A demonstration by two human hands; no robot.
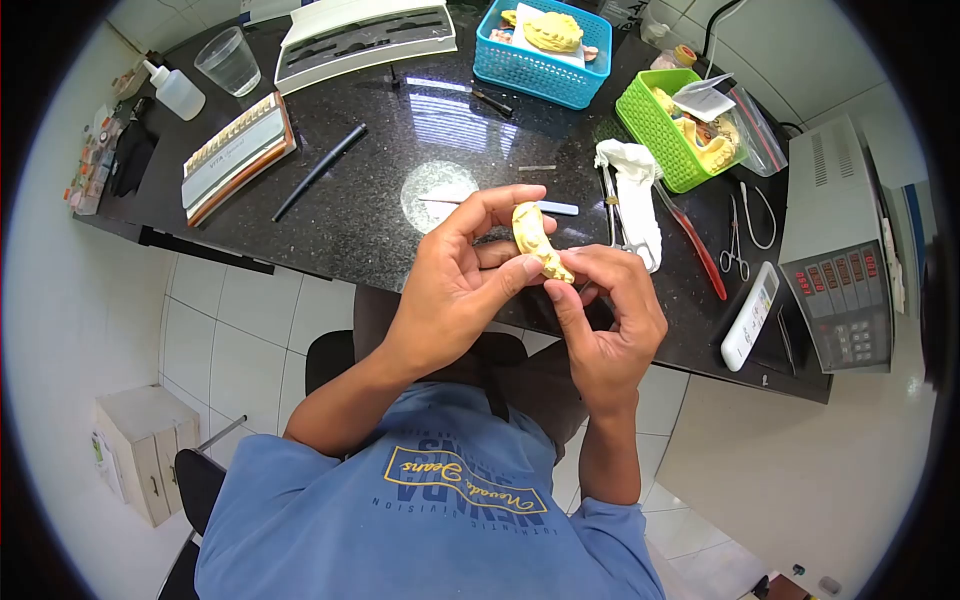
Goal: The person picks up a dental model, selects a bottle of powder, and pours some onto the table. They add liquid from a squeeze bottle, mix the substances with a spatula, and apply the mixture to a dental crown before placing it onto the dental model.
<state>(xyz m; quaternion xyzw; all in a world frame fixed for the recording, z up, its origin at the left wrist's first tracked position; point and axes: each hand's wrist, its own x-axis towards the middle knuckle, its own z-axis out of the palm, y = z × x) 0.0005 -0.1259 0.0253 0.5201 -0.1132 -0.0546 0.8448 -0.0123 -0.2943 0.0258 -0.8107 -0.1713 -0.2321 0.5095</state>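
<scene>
A small, curved yellow dental cast (530, 232) is held up in front of the black counter's near edge. My left hand (455, 265) has its fingers behind the cast and its thumb against the lower part. The lower end of the cast is pinched by my right hand (612, 315), between thumb and fingertips. Behind the hands, a light-blue-handled tool (558, 209) lies on the counter, partly hidden by my left fingers. A white cloth (637, 205) lies just beyond my right hand, with metal tools beside it.
A blue basket (540, 78) and a green basket (665, 155) hold yellow casts. To the right are a red-handled tool (700, 248), scissor-like forceps (735, 240), a white remote (750, 318) and a machine with a red display (835, 275). At left stand a shade guide (238, 160) and a cup (230, 62).
</scene>
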